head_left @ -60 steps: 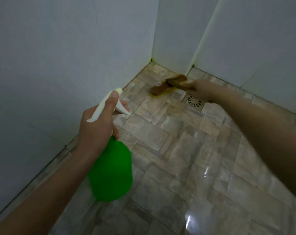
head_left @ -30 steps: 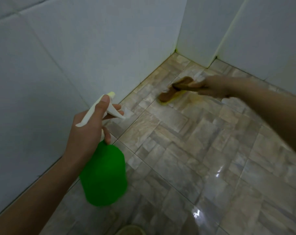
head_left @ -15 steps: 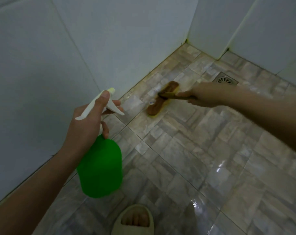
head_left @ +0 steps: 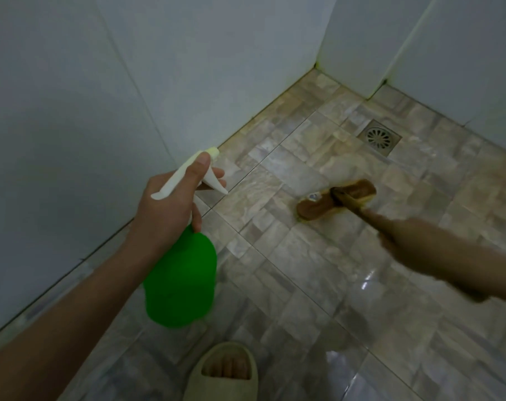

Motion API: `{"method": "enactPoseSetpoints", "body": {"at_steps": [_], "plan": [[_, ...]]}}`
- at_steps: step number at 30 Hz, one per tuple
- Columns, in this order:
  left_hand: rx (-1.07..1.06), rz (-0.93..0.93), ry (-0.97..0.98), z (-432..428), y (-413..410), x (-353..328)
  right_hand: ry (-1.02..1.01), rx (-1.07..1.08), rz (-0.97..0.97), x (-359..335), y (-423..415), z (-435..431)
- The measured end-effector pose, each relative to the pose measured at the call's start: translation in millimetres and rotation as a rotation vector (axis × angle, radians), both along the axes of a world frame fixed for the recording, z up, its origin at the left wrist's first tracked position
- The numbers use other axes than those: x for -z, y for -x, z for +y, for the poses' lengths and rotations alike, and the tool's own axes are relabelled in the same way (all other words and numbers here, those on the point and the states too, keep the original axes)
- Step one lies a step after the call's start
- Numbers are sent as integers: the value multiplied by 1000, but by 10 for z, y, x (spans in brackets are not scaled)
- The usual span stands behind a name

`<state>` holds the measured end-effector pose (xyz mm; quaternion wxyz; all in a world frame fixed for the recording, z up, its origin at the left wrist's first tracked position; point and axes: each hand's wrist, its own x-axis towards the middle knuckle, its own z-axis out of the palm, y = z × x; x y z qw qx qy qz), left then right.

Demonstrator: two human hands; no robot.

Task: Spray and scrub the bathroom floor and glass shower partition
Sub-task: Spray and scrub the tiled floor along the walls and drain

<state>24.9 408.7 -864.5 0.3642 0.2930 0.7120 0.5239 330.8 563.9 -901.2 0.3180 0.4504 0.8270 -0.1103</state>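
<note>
Wooden brush (head_left: 315, 209) extends forward from the gripping right hand (head_left: 405, 235).

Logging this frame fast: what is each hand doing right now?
Left hand: grips the green spray bottle at its neck.
Right hand: grips the scrub brush by its handle, though blurred.

The spray bottle (head_left: 181, 285) at 7 o'clock is bright green, with a creamy white trigger head (head_left: 185, 175). The brush (head_left: 335, 199) at 3 o'clock is brown over yellow bristles. The floor (head_left: 304, 270) is mottled beige-grey blocks. The walls (head_left: 72, 96) are pale grey-white. The drain (head_left: 379, 137) at 2 o'clock is dull grey with radial slots. The slipper (head_left: 223, 380) at 6 o'clock is beige.
</note>
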Motion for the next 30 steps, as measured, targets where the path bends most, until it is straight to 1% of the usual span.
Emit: {"method": "enactPoseSetpoints", "body": {"at_steps": [1, 2, 4, 6, 7, 9, 11, 13, 15, 18, 20, 22, 25, 26, 30], "plan": [[7, 6, 1, 25, -24, 2, 11, 58, 37, 81, 136, -83], [15, 14, 4, 49, -52, 4, 10, 102, 114, 192, 291, -102], [42, 33, 6, 93, -113, 13, -65, 182, 265, 432, 549, 125], [64, 34, -2, 130, -163, 34, -148, 318, 314, 536, 685, 567], [73, 34, -1, 140, -177, 36, -156, 394, 317, 530, 689, 720], [103, 39, 0, 165, -196, 44, -162, 513, 303, 485, 607, 739], [120, 37, 7, 200, -211, 61, -150, 519, 248, 426, 484, 507], [129, 39, 18, 246, -228, 79, -87, 527, 246, 391, 394, 343], [140, 48, 18, 301, -246, 104, -99, 533, 280, 402, 385, 557], [160, 68, 2, 376, -288, 96, -172, 583, 348, 366, 390, 1236], [168, 60, 0, 429, -323, 85, -175, 609, 341, 304, 376, 1511], [176, 31, -4, 487, -349, 86, -150, 625, 305, 288, 407, 1414], [202, 13, -19, 579, -384, 99, -82, 620, 297, 354, 368, 939], [210, 9, -17, 613, -395, 101, -79, 612, 286, 387, 330, 904], [248, 24, -43, 731, -490, 104, -174, 635, 341, 430, 74, 1443]]}}
